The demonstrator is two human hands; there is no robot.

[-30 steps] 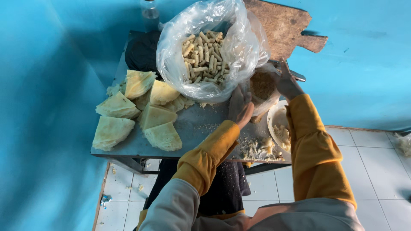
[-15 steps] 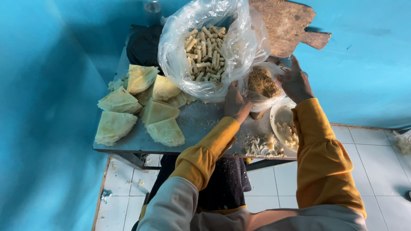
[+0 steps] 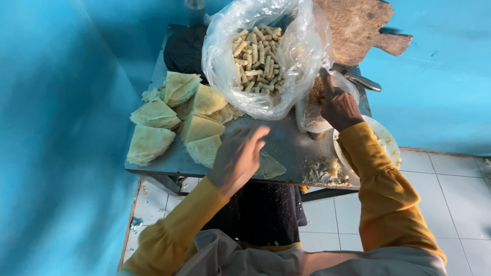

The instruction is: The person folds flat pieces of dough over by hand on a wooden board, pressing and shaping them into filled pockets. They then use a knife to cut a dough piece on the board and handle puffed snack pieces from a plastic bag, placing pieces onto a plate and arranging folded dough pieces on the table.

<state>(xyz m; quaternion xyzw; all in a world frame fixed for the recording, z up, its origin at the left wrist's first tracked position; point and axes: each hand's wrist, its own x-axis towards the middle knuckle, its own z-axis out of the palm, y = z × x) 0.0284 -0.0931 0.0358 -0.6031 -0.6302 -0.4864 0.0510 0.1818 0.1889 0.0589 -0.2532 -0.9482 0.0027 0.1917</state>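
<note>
Yellow sleeves [image 3: 383,184], pale yellow wraps [image 3: 153,115], blue wall [image 3: 51,128]

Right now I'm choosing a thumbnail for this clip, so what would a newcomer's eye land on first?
First, the big clear plastic bag of short pale rolled sticks, gaping open at the far middle of the grey table. Then the folded yellowish wrappers fanned out on the table's left side. Nearer, the left hand hovers blurred over one wrapper, while the right hand reaches into a smaller bag of brownish filling beside a white bowl.
</note>
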